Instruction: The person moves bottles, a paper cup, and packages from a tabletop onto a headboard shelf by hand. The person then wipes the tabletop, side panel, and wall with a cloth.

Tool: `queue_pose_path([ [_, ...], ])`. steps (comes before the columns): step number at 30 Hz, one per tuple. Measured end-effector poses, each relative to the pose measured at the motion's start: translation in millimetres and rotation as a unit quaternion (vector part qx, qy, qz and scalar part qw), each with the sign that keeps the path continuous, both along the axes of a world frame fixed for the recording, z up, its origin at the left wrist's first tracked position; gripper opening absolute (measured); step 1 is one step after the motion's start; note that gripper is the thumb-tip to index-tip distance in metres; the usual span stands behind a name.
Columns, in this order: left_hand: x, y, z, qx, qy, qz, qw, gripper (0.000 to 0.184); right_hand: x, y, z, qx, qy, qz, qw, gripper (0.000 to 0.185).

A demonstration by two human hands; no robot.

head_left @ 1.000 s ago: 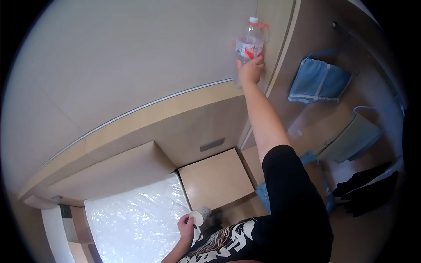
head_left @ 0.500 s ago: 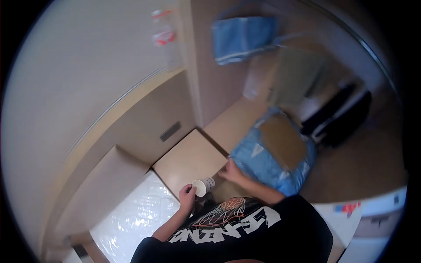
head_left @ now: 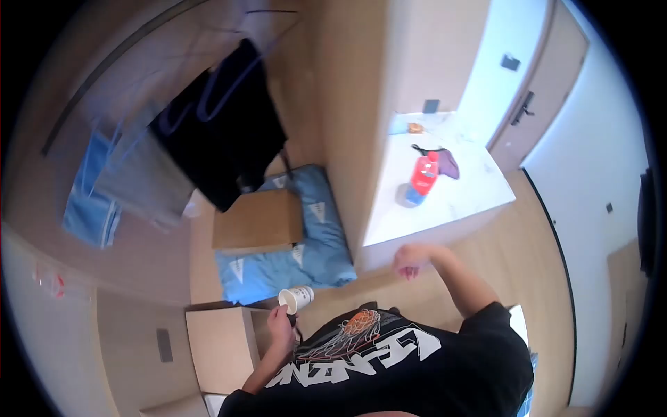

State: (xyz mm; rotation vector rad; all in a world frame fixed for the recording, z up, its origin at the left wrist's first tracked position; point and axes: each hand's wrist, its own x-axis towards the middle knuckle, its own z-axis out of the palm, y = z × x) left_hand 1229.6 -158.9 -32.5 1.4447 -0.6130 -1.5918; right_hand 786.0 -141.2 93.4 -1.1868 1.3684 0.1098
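1. Head view: our left hand (head_left: 281, 325) pinches the rim of a white paper cup (head_left: 297, 299), tilted on its side.
2. Our right hand (head_left: 411, 261), partly open with fingers loosely bent, holds nothing we can see, just off the counter's (head_left: 396, 226) near edge.
3. On that counter we see a red bottle (head_left: 423, 177) beside a purple item (head_left: 448, 165).
4. A cardboard box (head_left: 257, 221) rests on a blue package (head_left: 326, 243).

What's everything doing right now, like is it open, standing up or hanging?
Paper cup: open-topped, tilted, in the left hand
Right hand: fingers curled, nothing visible in it
Red bottle: standing on the white counter
Black clothes: hanging
Cardboard box: lying on blue padded bag
Door: can't tell whether it's fully shut
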Motion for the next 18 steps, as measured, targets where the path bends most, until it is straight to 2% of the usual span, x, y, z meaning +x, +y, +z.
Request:
queue_pose_path([
  [2,-47,-5,10,0.01,0.001,-0.032,0.999,0.022,-15,-9,67,-0.059,-0.011,-0.084,0.995,0.026],
  [3,-72,-12,18,0.011,0.003,-0.043,0.999,0.023,-32,-17,84,-0.093,-0.065,-0.094,0.989,0.026],
  [5,-102,-14,39,0.005,0.001,-0.051,0.999,0.025,-60,-32,109,-0.165,-0.153,-0.13,0.966,0.026],
  [7,-107,-19,41,-0.017,0.005,-0.051,0.999,0.026,-72,-62,115,-0.271,-0.179,-0.198,0.925,0.025],
  [8,-112,-19,47,-0.013,-0.001,-0.052,0.999,0.026,-87,-82,113,-0.327,-0.181,-0.241,0.896,0.03],
  [10,-116,-21,59,-0.009,-0.014,-0.058,0.998,0.027,-109,-116,128,-0.433,-0.031,-0.3,0.849,0.044],
  [11,-120,-14,69,-0.159,-0.226,-0.086,0.957,0.027,-125,-140,125,-0.456,-0.013,-0.323,0.829,0.058],
  [12,-129,-2,80,-0.298,-0.421,-0.111,0.849,0.027,-138,-161,127,-0.469,0.028,-0.34,0.814,0.077],
  [14,-143,-8,73,-0.44,-0.588,-0.106,0.67,0.026,-148,-223,116,-0.475,0.103,-0.375,0.79,0.087],
  [16,-154,-7,73,-0.48,-0.593,-0.074,0.642,0.025,-170,-273,99,-0.529,0.168,-0.343,0.758,0.099],
  [17,-142,-6,56,-0.405,-0.456,-0.113,0.784,0.024,-166,-292,98,-0.556,0.192,-0.322,0.742,0.106],
  [18,-130,-5,39,-0.301,-0.262,-0.093,0.912,0.024,-167,-306,99,-0.535,0.172,-0.315,0.765,0.117],
])
